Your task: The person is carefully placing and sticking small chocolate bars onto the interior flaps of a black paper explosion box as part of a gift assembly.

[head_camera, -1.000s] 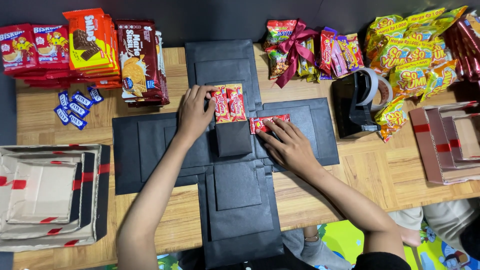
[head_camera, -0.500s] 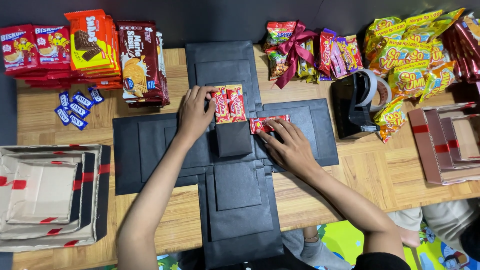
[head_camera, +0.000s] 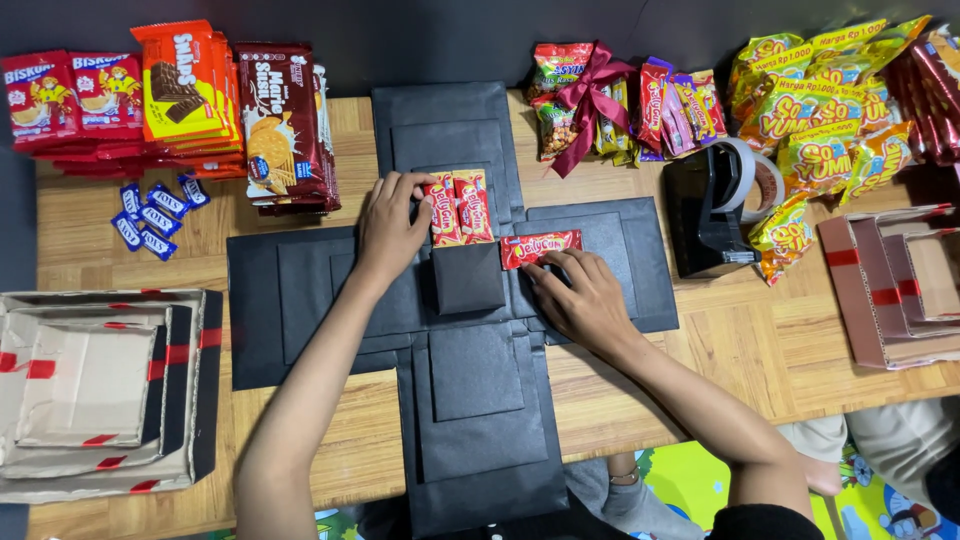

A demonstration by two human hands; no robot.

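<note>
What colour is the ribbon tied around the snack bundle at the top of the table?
The ribbon is dark magenta, tied in a bow. The head view shows it.

Wooden table point(head_camera: 740, 350) against a dark wall point(head_camera: 420, 40).
Light wood planks, evenly lit; a colourful floor mat point(head_camera: 690, 480) shows at the near right edge.

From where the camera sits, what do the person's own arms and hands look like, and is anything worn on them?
Both arms are bare from the wrists up past the elbows. The left hand and the right hand wear no gloves, and no rings, watch or bracelet can be seen on them. Only at the right upper arm, at the picture's bottom edge, does the rim of a black sleeve show. Fingernails look short and plain.
</note>
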